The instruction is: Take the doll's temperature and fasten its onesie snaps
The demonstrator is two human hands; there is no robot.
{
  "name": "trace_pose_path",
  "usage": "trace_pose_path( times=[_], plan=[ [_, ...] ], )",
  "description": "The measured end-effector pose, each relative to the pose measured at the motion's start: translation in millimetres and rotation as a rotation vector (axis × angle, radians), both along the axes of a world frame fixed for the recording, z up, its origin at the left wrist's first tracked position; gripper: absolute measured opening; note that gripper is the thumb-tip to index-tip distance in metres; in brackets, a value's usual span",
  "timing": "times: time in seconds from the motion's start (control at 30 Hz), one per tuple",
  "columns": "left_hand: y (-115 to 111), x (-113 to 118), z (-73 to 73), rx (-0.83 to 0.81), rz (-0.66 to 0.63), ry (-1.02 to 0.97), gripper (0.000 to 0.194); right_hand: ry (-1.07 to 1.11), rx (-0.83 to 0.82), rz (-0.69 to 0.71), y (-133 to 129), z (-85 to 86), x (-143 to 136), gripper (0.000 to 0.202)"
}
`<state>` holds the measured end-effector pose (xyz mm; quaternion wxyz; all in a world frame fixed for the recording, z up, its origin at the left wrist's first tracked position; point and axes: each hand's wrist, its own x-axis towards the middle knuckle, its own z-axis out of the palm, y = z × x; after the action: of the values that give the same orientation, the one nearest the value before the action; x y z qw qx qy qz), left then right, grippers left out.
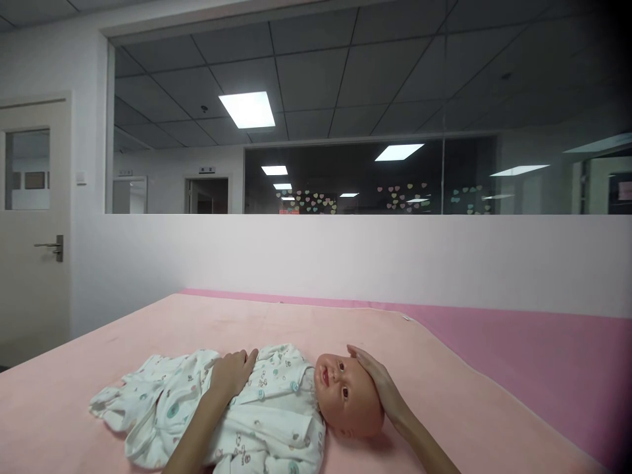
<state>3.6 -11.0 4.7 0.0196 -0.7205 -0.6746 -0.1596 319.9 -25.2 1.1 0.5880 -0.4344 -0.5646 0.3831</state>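
Note:
A baby doll [345,392] lies on its back on a pale pink blanket [444,395], head to the right. It wears a white printed romper [266,415]. My left hand [232,372] rests flat on the doll's chest, fingers together over the cloth. My right hand [378,385] cups the top of the doll's bare head, palm against it. Neither hand lifts the doll off the blanket.
The blanket covers a bed with a brighter pink sheet [543,368] showing at the right and back. A white half wall [345,263] with a glass window stands behind the bed. A door [34,230] is at the far left.

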Motion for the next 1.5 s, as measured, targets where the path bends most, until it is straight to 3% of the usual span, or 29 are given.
trace_pose_path(
  times=[0.27,0.5,0.8,1.07,1.27,1.33,1.43,1.5],
  plan=[
    [-0.5,-0.1,-0.3,0.011,-0.018,0.042,0.053,-0.007,0.049,-0.155,9.1,-9.3,6.0,0.055],
    [-3.0,1.6,3.2,-0.011,-0.012,0.034,0.049,0.071,0.034,0.039,9.4,-7.1,1.8,0.045],
    [-6.9,3.1,6.3,-0.041,0.039,0.02,0.045,0.178,0.028,-0.123,10.9,-11.5,6.9,0.05],
    [-0.5,-1.3,-0.5,-0.019,-0.003,0.033,0.047,0.114,-0.079,0.028,12.6,-10.4,-2.0,0.044],
    [2.0,-3.8,-2.8,0.018,-0.029,0.077,0.048,0.159,-0.003,-0.118,12.9,-9.9,5.9,0.049],
    [1.6,-3.7,-2.3,0.009,-0.035,0.079,0.047,0.175,-0.033,-0.056,7.9,-7.5,3.7,0.048],
    [0.1,-3.1,-0.5,-0.026,-0.009,0.052,0.048,0.194,-0.14,0.155,1.4,-3.6,-0.5,0.046],
    [-1.2,-2.7,1.0,-0.045,0.011,0.03,0.049,0.221,-0.154,0.146,2.0,-3.2,0.3,0.046]
  ],
)
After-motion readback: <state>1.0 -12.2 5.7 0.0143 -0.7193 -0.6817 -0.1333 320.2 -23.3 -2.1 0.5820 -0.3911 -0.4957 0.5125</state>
